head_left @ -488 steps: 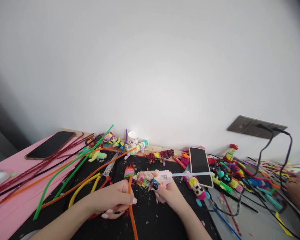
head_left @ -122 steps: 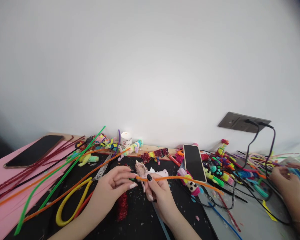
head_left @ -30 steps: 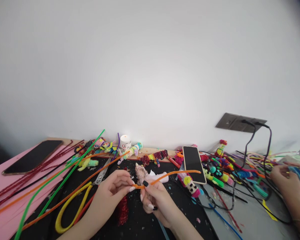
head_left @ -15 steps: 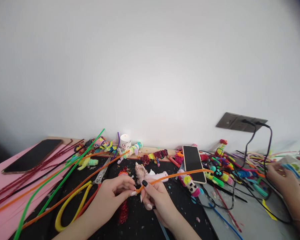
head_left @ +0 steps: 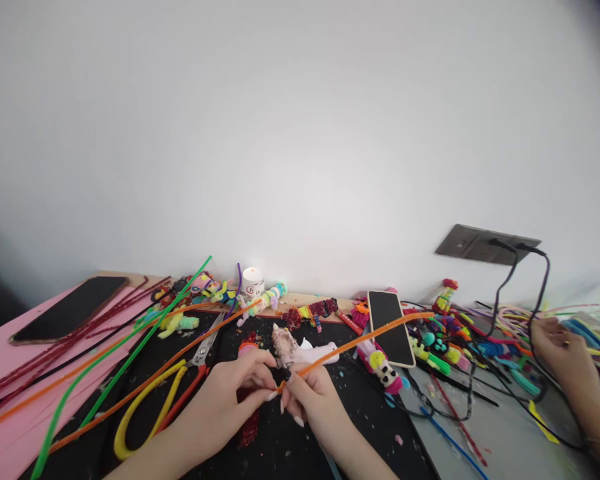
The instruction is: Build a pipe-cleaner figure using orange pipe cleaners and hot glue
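Note:
Both my hands meet over the black work surface, pinching one end of an orange pipe cleaner [head_left: 360,341]. My left hand [head_left: 237,393] has thumb and fingertips closed at the tip. Right beside it, my right hand [head_left: 320,403] grips the same pipe cleaner between thumb and fingers, and the free length slants up to the right. Under my left hand lies a red sparkly piece [head_left: 249,433], partly covered. Just beyond my hands is a pale pink object with a lumpy end [head_left: 285,347]. Scissors [head_left: 203,350] lie left of my left hand, near a yellow loop [head_left: 123,430].
Green [head_left: 100,390] and dark red pipe cleaners [head_left: 75,343] cross pink sheets [head_left: 15,373] at left. Phones lie at left [head_left: 70,310] and right [head_left: 391,330]. Several pipe-cleaner figures [head_left: 385,373] line the back. Black cables [head_left: 530,327] hang near another person's hand [head_left: 565,360].
The free end of the orange pipe cleaner has swung upward and slightly right. My hands stay pinched together in nearly the same spot. The view has shifted slightly.

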A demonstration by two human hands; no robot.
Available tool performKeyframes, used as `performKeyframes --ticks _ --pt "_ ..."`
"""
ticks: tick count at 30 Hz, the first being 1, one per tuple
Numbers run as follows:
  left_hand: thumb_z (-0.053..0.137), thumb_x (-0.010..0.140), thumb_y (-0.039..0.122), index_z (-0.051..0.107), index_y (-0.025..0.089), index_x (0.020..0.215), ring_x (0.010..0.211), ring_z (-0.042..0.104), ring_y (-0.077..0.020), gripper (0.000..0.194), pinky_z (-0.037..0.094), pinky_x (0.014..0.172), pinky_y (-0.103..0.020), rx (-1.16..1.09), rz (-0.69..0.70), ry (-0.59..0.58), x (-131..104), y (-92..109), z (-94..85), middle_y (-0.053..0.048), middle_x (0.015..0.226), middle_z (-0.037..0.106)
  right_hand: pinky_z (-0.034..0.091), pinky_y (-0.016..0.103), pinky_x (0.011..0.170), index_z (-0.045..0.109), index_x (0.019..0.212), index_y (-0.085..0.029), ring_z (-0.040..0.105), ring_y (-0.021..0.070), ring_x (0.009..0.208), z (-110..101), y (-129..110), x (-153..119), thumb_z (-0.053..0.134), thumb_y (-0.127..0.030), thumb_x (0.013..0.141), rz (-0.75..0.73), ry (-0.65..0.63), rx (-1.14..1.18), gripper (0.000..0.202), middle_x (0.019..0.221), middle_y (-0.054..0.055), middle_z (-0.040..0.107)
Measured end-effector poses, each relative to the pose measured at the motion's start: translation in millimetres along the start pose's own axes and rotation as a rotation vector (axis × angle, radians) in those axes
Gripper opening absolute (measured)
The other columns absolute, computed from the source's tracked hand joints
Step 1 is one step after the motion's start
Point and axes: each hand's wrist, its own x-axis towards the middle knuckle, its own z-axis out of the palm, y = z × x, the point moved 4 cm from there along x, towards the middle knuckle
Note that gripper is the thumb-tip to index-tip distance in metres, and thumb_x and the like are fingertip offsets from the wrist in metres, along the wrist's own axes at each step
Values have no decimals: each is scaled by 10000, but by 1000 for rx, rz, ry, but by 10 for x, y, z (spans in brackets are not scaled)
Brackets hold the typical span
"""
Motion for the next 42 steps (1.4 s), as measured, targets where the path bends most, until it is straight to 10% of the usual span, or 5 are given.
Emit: performKeyframes --ticks 7,14,22,42 --pt "680 714 165 533 201 985 850 677 -185 310 553 781 -307 -378 -7 175 62 -140 -59 -51 949 675 111 193 349 621 616 -136 176 20 296 6 -55 -12 649 -447 795 68 28 497 361 352 -70 429" --pt "623 771 195 572 217 1005 854 671 -187 240 541 802 -303 -120 54 207 37 -129 -106 -27 896 678 147 175 339 644 632 -112 228 19 295 30 -49 -17 658 -388 799 112 -71 630 323 356 -63 425" --pt "362 940 313 597 213 812 699 558 -167 286 441 672 -236 238 180 101 -33 112 -128 -7 737 584 137 176 308 633 627 -128 252 24 261 77 -34 -52 606 -339 818 128 -176 549 287 385 -29 520" --pt "280 971 458 602 175 778 681 509 -131 470 366 671 -215 170 262 -200 -68 85 47 15 722 542 149 154 292 554 606 -149 391 36 296 104 22 -92 698 -411 710 150 -192 395 316 484 -17 569"
